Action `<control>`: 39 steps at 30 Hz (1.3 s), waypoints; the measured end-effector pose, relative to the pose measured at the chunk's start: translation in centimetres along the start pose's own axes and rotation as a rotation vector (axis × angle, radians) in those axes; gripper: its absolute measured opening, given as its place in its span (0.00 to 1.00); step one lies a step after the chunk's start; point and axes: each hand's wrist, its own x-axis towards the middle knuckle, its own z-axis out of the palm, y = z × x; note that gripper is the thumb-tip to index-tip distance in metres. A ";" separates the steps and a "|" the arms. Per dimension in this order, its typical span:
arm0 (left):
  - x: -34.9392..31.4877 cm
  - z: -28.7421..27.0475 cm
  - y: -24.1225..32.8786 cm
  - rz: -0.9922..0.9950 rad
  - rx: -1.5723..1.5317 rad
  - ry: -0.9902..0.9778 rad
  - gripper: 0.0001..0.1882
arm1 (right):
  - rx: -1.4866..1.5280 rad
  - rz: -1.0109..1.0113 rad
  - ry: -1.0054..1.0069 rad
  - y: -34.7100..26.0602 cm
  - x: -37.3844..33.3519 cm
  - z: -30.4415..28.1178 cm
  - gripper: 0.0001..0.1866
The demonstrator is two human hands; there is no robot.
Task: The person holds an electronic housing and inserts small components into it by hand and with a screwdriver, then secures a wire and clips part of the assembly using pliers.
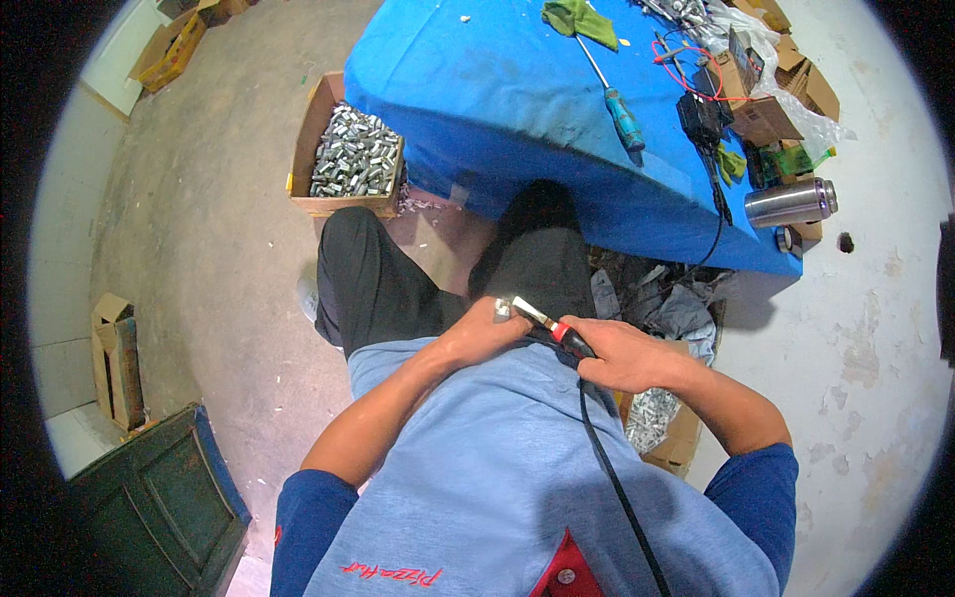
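My right hand (624, 355) is closed around the black handle of a soldering iron (574, 341) with a red collar and a metal barrel. Its black cord runs down across my blue shirt. The barrel points left toward my left hand (479, 331), which is closed on a small silver metal piece (502, 309) just above my lap. The iron's tip meets or nearly meets that piece; whether they touch, I cannot tell. My left fingers partly hide the piece.
Ahead is a blue-covered table (477, 90) with a teal-handled screwdriver (622, 119), green cloth (580, 22), black power adapter (701, 117) and steel flask (791, 203). Left of it, a cardboard box (308, 149) holds many silver metal pieces (355, 149). Another open box (681, 438) stands by my right side.
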 end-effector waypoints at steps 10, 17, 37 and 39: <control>0.2 -0.1 -0.3 0.028 0.021 0.001 0.10 | -0.238 0.005 0.090 -1.4 -0.2 0.9 0.32; 0.3 -0.4 -0.7 -0.015 -0.061 -0.019 0.09 | -0.315 0.028 0.112 -2.1 0.4 0.7 0.32; -0.6 -1.0 -0.1 -0.024 -0.422 -0.186 0.21 | 0.027 -0.055 0.044 0.2 1.2 0.1 0.29; -0.6 -1.1 -0.3 -0.025 -0.425 -0.197 0.21 | 0.020 -0.063 0.061 0.2 1.2 0.2 0.29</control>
